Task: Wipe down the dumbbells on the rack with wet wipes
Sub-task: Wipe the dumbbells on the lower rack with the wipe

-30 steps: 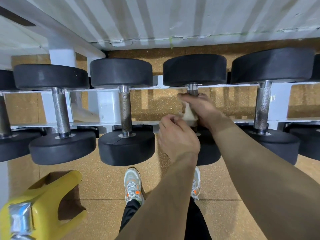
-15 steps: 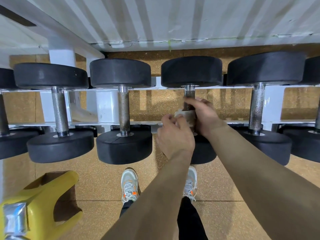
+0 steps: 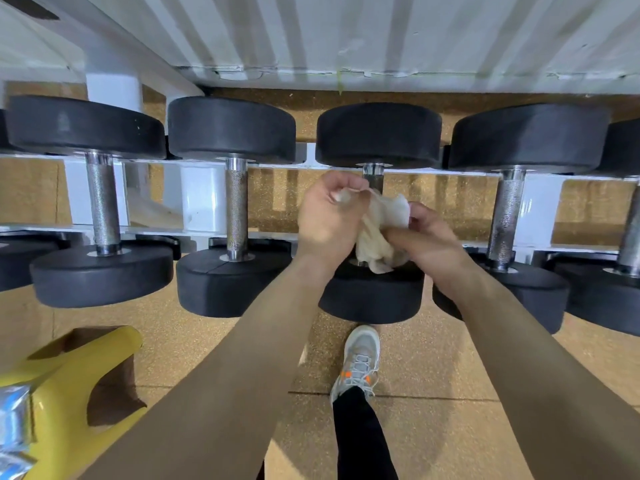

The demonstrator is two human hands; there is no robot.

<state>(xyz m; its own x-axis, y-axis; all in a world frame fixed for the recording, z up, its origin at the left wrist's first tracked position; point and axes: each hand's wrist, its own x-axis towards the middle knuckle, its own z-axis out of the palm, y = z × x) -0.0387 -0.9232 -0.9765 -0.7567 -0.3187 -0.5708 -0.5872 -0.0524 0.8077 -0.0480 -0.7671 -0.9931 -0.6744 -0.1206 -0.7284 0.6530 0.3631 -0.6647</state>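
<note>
Above tan speckled flooring [image 3: 422,358], left hand [image 3: 325,220] and right hand [image 3: 429,237] pinch a wipe [image 3: 384,216] at the rack [image 3: 204,199].

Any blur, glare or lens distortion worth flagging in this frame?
Head view: the left hand, right hand and wipe are slightly motion-blurred; the neighbouring dumbbell handle is sharp, with small bright highlights; the rails of the rack bow from the wide lens.
</note>
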